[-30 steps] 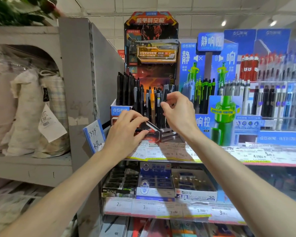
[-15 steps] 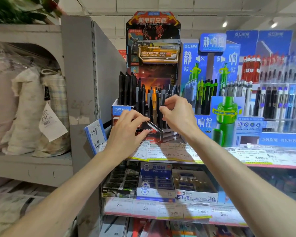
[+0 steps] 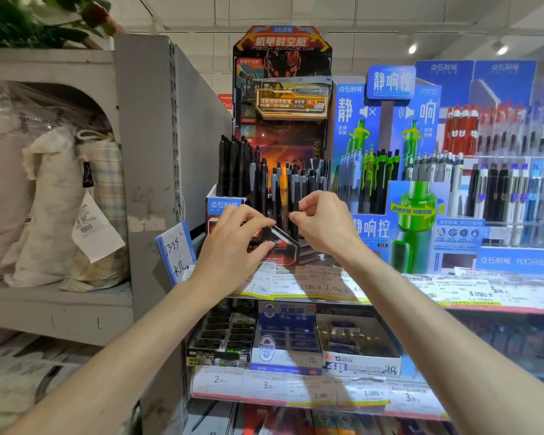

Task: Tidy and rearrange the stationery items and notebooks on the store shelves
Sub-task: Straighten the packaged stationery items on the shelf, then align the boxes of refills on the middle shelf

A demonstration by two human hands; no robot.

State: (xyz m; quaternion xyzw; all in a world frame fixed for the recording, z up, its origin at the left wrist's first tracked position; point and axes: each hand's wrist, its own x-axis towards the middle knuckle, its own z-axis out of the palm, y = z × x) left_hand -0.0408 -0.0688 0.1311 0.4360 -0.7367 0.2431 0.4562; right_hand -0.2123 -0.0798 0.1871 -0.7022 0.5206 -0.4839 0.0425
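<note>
My left hand (image 3: pixel 233 240) still gripping the pen stand's (image 3: pixel 283 243) front edge, my right hand (image 3: pixel 322 226) lowered from the pen tops, seemingly pinching one pen (image 3: pixel 294 196) in the stand on the shelf (image 3: pixel 390 293).

I'm looking through a single head-worn wide-angle camera, facing forward and slightly down at the pen display (image 3: pixel 280 183) on the store shelf (image 3: pixel 327 290). It's sitting close, within arm's reach, both forearms entering from the bottom edge. Lower shelves are filling the frame's base.
</note>
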